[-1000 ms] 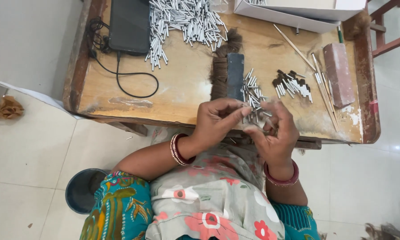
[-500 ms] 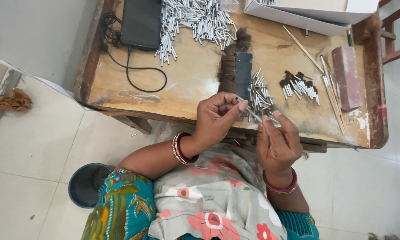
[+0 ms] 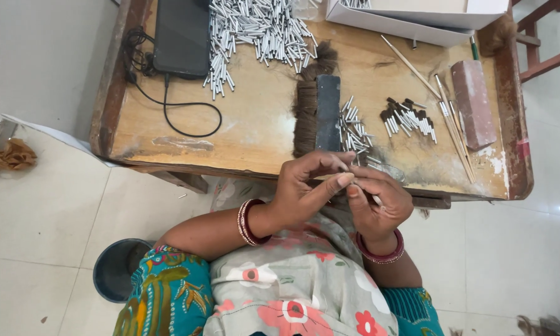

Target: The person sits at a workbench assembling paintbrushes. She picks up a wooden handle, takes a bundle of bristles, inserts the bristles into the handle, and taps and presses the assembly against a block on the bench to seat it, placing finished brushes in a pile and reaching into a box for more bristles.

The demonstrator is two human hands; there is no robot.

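From the head camera, the left hand [image 3: 305,190] and the right hand [image 3: 378,205] meet at the near edge of the wooden bench [image 3: 255,124], fingertips touching. The left hand has its thumb and fingers drawn together in a pinch; the right hand is curled closed beneath it. Something very small sits between the fingertips, but it is too small to tell what it is. Just beyond the hands, on the bench, lies a small scatter of metal tubes [image 3: 354,132], beside a dark flat bar [image 3: 328,112] resting on a tuft of brown hair [image 3: 305,109]. Further right is a cluster of tubes with dark tips [image 3: 409,118], then some thin sticks [image 3: 445,118] and a reddish block [image 3: 473,102]. A large pile of metal tubes [image 3: 255,31] lies at the far side, next to a dark phone [image 3: 181,37] with a black cable [image 3: 186,115]. A white box [image 3: 410,18] stands at the far right corner. A dark bucket [image 3: 121,270] stands on the tiled floor.
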